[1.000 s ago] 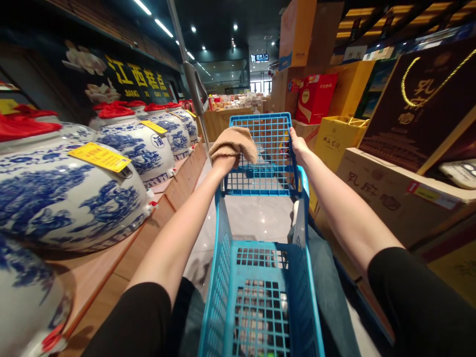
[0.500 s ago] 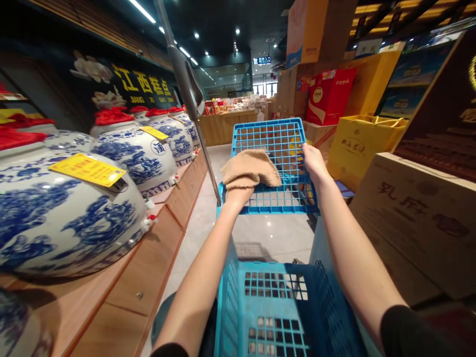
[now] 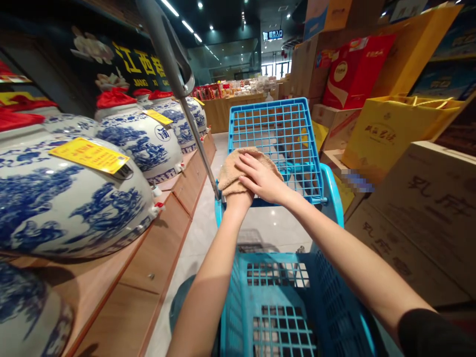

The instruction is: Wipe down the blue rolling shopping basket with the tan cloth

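A tan cloth (image 3: 230,171) is draped over my left hand (image 3: 240,202), whose fingers are hidden beneath it. My right hand (image 3: 260,179) lies on top of the cloth with its fingers spread a little. Both hands are over the near left part of a blue grid panel (image 3: 273,126), which stands tilted at the far end of a blue cart. Below my forearms is the cart's blue plastic basket (image 3: 277,302), with grid openings in its bottom.
Blue-and-white jars (image 3: 74,198) with red covers line a wooden ledge (image 3: 148,253) on the left. A grey pole (image 3: 199,144) rises at the cart's left. Cartons (image 3: 420,213), a yellow bag (image 3: 390,136) and a red box (image 3: 355,74) are stacked on the right.
My right hand has let go of the grid panel's right edge and moved left onto the cloth. The view has shifted, and the panel's right side is now uncovered.
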Tool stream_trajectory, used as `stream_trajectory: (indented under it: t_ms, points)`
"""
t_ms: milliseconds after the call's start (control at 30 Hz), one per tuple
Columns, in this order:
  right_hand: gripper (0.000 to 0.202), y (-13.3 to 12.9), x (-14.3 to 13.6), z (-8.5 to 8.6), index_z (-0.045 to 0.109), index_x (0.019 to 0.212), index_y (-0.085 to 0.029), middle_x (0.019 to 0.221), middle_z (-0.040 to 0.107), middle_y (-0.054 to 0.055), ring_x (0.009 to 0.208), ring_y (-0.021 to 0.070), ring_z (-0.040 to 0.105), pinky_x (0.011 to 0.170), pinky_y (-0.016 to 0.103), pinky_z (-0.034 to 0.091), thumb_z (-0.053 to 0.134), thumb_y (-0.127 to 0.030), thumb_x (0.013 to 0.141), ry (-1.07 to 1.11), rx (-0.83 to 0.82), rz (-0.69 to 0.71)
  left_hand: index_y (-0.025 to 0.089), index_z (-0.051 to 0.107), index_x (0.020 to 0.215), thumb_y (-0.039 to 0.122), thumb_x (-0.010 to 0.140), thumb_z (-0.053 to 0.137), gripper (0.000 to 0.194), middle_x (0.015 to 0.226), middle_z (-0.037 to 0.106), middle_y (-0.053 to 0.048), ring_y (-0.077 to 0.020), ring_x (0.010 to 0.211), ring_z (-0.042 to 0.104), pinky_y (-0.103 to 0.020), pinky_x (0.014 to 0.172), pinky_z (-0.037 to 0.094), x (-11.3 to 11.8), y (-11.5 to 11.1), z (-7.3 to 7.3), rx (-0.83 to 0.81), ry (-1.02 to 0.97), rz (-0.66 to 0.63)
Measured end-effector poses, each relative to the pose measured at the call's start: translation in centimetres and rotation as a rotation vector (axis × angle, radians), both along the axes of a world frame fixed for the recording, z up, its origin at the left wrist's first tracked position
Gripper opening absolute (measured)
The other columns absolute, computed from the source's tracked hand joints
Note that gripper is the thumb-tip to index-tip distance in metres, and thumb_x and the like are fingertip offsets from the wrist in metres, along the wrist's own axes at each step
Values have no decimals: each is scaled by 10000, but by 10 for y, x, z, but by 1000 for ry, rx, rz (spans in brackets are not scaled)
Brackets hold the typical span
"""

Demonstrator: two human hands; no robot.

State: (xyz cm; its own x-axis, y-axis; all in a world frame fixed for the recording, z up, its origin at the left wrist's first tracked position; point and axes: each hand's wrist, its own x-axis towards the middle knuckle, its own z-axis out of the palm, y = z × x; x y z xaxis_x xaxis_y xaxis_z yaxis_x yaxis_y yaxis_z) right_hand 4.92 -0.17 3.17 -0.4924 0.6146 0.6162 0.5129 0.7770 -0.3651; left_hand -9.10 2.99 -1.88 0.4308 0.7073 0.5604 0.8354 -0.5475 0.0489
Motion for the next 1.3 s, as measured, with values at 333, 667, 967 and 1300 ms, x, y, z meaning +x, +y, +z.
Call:
stream_trajectory:
  t_ms: [333,667,967,1300]
  points:
    - [437,1,-3,5,601,1461,-188,1664,407,109,1583,273,321,1309,575,238,469,-261,1051,-120,59,-254,150,631,1375,177,947,519,444,1490,609,-152,-316,1455,514,-496,1267,388,-8,-10,6,35,-462,80]
    - [512,-9,30,-5,668,1359,-184,1485,636,87,1479,237,501,1229,474,422,394,-55,946,30,109,-394,221,593,809,57,853,395,260,840,676,-41,-209,896,659,-326,877,531,-16,-28,22,440,-858,-3]
    - [502,14,35,-22,641,1404,-203,1549,575,76,1517,232,444,1263,515,376,335,-119,1015,16,190,-357,225,638,841,12,844,402,318,914,710,-41,-208,965,662,-313,912,509,-25,-23,22,306,-762,-20]
    - [599,9,-31,-37,516,1556,-291,1730,283,96,1612,421,147,1244,747,121,595,-296,963,-279,166,-379,225,675,886,44,874,448,290,991,728,-59,-228,1029,660,-340,974,498,-54,-3,16,295,-667,40]
